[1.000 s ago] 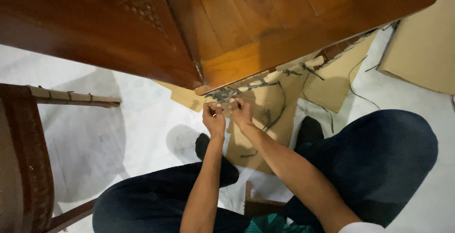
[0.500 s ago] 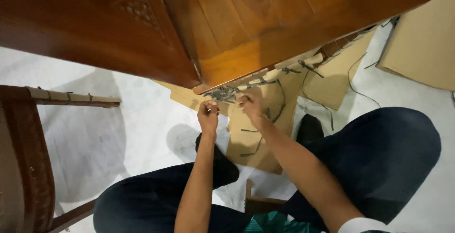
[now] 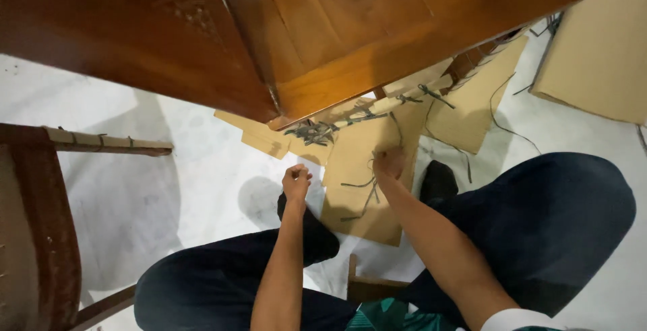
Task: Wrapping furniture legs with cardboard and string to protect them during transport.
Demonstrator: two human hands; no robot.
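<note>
Head view: dark-trousered knees (image 3: pixel 222 284) are seen nearest, folded on the white floor (image 3: pixel 168 189); the left hand (image 3: pixel 296 181) is curled into a loose fist, nothing visibly held, hovering over the floor beside the cardboard sheet (image 3: pixel 364 162); the right hand (image 3: pixel 389 163) is closed over thin dark strands (image 3: pixel 364 189) lying on that cardboard, though an actual grip cannot be told; beyond, a knotted clump of strands (image 3: pixel 310 131) is seen at the edge of the wooden furniture panel (image 3: pixel 350 28).

Cardboard sheet (image 3: pixel 357 162) on floor (image 3: pixel 202 162), table (image 3: pixel 323 28) above, strips (image 3: pixel 360 193) seemingly on cardboard
</note>
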